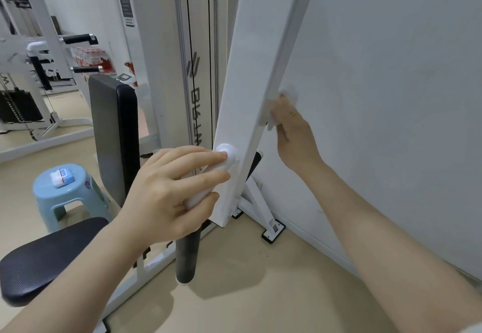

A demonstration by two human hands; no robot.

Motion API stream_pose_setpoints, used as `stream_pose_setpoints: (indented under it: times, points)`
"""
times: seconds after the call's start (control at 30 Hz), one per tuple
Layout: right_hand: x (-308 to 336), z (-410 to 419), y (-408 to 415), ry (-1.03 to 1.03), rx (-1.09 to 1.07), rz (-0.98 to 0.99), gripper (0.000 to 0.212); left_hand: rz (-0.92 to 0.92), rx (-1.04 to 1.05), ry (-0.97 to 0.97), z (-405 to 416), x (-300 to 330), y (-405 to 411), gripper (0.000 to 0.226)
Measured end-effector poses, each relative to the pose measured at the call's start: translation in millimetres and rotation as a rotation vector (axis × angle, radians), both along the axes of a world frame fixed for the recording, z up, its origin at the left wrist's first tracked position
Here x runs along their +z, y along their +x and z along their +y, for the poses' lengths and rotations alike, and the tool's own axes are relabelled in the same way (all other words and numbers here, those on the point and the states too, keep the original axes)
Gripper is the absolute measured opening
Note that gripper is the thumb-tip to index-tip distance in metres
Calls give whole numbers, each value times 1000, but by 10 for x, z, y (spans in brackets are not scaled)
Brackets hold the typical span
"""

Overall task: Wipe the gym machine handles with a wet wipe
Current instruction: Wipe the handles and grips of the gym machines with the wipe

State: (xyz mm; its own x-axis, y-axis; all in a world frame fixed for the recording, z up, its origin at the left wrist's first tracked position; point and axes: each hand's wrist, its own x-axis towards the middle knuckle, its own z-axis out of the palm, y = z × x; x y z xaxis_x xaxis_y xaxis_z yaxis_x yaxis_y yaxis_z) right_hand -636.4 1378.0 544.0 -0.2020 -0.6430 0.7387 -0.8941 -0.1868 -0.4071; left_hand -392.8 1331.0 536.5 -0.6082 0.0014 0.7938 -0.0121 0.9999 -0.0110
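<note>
A white machine arm slants across the middle of the head view. My left hand grips the white bar where it joins the arm, above the black foam handle that hangs below. My right hand holds a white wet wipe pressed against the arm's right edge, next to the wall. Most of the wipe is hidden by my fingers and the arm. A second black grip shows partly behind the arm.
A black seat pad and backrest stand at the left. A blue stool carries a wipe pack. The grey wall fills the right. The weight stack frame rises behind.
</note>
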Motion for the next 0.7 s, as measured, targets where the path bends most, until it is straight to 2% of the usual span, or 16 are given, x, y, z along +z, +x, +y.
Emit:
stream_pose_setpoints:
  times: [0.07,0.1,0.13,0.23,0.33,0.37,0.43,0.5,0.6,0.7]
  points:
    - [-51,9,94,-17,89,68,54,-30,-6,33,18,26,3,22]
    - [-63,1,104,-24,98,-5,57,-43,-7,42,27,40,6,22]
    - [-62,-26,98,-33,69,-176,58,-54,-8,46,35,47,6,22]
    - [67,-108,114,-52,94,-885,50,-70,-4,49,50,54,6,21]
    - [248,-139,137,-159,167,-1309,26,-70,1,57,52,64,-4,20]
    - [270,-157,152,-194,200,-1443,30,-67,2,58,51,65,-3,20]
    - [272,-119,277,-216,395,-1741,36,-60,1,57,46,65,-5,20]
    - [179,-81,387,-125,580,-1854,38,-50,-4,49,41,60,-3,20]
    - [138,-22,410,-14,671,-1850,39,-40,-9,41,43,50,6,21]
    - [251,-27,340,-119,673,-1899,38,-33,-1,28,50,54,1,21]
